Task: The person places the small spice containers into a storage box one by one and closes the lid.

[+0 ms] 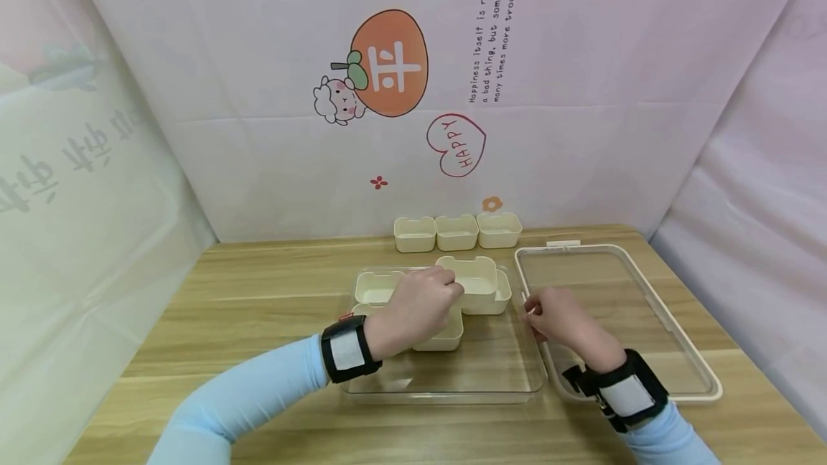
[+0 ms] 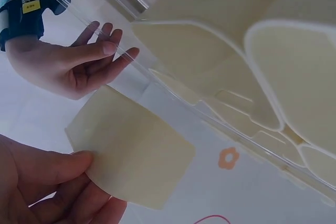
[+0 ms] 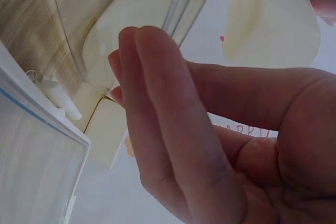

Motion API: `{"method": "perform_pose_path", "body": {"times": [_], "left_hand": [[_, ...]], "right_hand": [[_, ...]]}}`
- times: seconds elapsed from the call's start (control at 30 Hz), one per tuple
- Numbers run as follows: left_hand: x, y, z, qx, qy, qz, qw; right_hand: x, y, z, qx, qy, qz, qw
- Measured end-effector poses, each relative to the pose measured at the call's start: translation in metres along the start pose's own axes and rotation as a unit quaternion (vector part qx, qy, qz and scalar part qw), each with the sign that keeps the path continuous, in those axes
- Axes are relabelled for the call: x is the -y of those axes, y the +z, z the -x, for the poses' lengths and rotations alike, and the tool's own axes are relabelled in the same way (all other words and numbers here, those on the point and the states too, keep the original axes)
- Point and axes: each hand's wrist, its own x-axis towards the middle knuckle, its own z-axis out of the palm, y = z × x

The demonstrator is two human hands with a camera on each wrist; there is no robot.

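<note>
My left hand (image 1: 416,311) pinches a small cream bin (image 1: 474,277) by its edge and holds it raised over the clear plastic box (image 1: 446,398). In the left wrist view, the thumb and fingers grip one side of that bin (image 2: 136,150). Several similar cream bins stand inside the box, such as one at the back left (image 1: 377,287) and one in front (image 1: 442,338), partly hidden by my left hand. At the box's right side, my right hand (image 1: 565,321) pinches the clear rim between thumb and fingers. The right wrist view shows the fingertips (image 3: 152,40) against that edge.
A clear lid with a cream frame (image 1: 620,250) lies to the right of the box, partly under my right arm. Three more cream bins (image 1: 456,233) stand in a row at the table's back edge. A printed cloth (image 1: 271,163) hangs behind the wooden table (image 1: 258,307).
</note>
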Motion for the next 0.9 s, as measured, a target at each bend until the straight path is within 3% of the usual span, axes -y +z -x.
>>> {"method": "perform_pose_path", "body": {"times": [0.3, 0.6, 0.9], "left_hand": [[-0.009, 0.0, -0.006, 0.006, 0.012, -0.004, 0.9999], [-0.021, -0.002, -0.01, 0.081, 0.011, 0.025, 0.9963], [-0.031, 0.006, -0.012, 0.101, 0.02, 0.025, 0.9944]], "right_hand": [[0.0, 0.0, 0.0, -0.002, 0.0, 0.006, 1.0], [-0.001, 0.0, -0.001, 0.001, 0.001, 0.005, 1.0], [-0.002, -0.001, -0.001, 0.0, -0.008, 0.02, 0.9998]]}}
